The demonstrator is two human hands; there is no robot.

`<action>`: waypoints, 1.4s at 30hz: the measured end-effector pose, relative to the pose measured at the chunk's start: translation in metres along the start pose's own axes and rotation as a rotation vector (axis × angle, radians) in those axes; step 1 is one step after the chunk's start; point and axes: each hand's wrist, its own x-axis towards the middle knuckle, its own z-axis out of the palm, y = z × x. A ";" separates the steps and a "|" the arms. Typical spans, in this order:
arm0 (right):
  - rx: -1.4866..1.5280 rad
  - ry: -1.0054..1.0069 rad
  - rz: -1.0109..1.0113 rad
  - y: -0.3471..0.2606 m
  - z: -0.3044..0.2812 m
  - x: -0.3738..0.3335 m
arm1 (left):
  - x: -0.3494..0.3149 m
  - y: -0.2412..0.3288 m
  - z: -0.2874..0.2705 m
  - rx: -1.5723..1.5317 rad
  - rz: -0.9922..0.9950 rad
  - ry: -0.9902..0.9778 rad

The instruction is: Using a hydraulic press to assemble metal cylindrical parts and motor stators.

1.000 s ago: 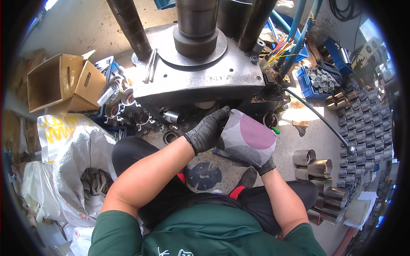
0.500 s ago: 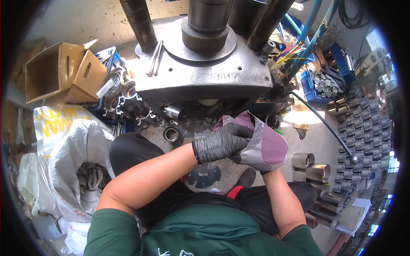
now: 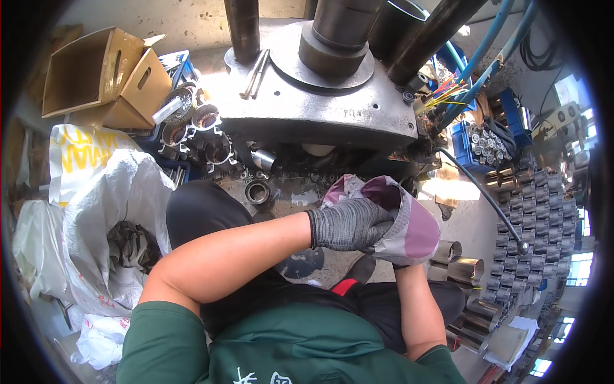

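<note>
A pink-and-pale-grey bag-like piece of sheet material (image 3: 420, 232) is held up in front of me, its dark open mouth toward the far side. My left hand (image 3: 350, 225), in a grey knit glove, grips its near left edge with the fingers curled. Under its near right side is my right hand (image 3: 404, 263); only a dark strip of glove shows, and the material hides the fingers. The bag appears to rest in that hand's grip. Beyond it stands a heavy metal press (image 3: 320, 105) with a thick round ram (image 3: 342, 32).
Two metal rods (image 3: 255, 74) lie on the press table. At left are a cardboard box (image 3: 80, 70), wound metal rings (image 3: 174, 133) and a white sack (image 3: 96, 211). To the right are metal sleeves (image 3: 465, 271), stacked grey parts (image 3: 531, 224), a blue bin (image 3: 465, 144) and a black hose (image 3: 489, 200).
My view has shifted, so the press sits further right and higher. The left hand has slid down the bag's near edge, and the bag's mouth shows wider.
</note>
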 end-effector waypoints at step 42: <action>-0.988 -0.151 -0.124 -0.020 0.003 -0.009 | 0.023 -0.042 -0.012 -1.577 -0.825 0.697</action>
